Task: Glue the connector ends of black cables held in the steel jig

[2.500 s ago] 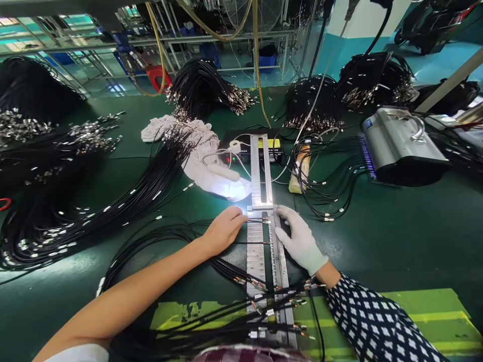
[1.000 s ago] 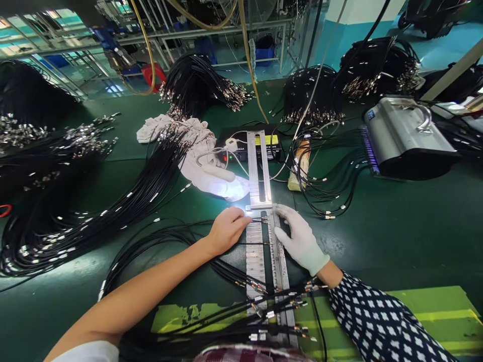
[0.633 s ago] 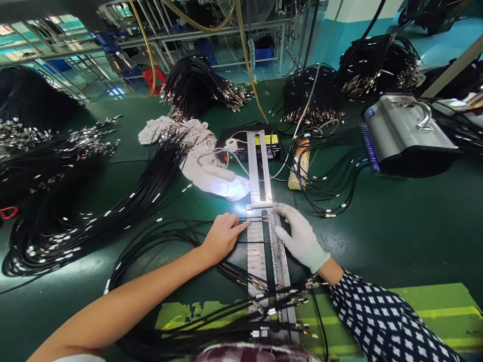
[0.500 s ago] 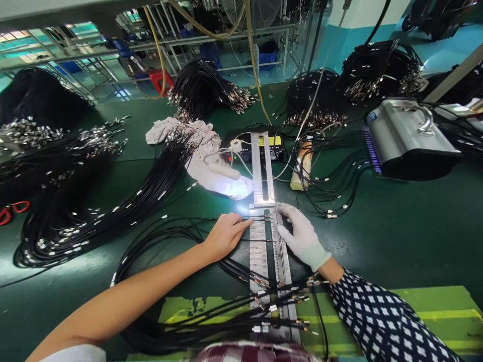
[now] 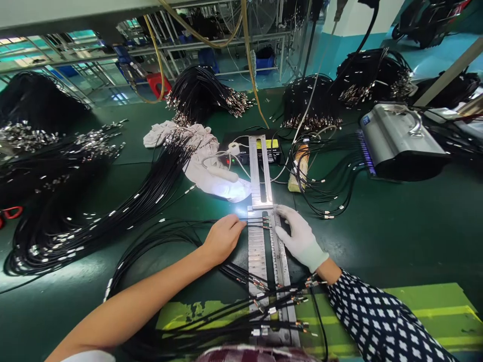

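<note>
The bare left hand (image 5: 222, 237) lies with its fingers (image 5: 237, 225) nearly closed, pinching a thin black cable (image 5: 253, 224) against the slotted metal fixture (image 5: 257, 249) at the middle of the green table (image 5: 396, 236). The gloved right hand (image 5: 300, 236) rests flat, fingers spread open, on the fixture's right rail, holding nothing. More cable ends (image 5: 277, 301) cross the fixture toward the table's near edge.

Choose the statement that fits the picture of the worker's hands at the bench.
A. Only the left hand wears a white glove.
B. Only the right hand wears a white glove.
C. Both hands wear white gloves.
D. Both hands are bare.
B: the right hand is in a white glove on the metal rail, while the left hand is bare, fingertips on thin black cables.
</note>
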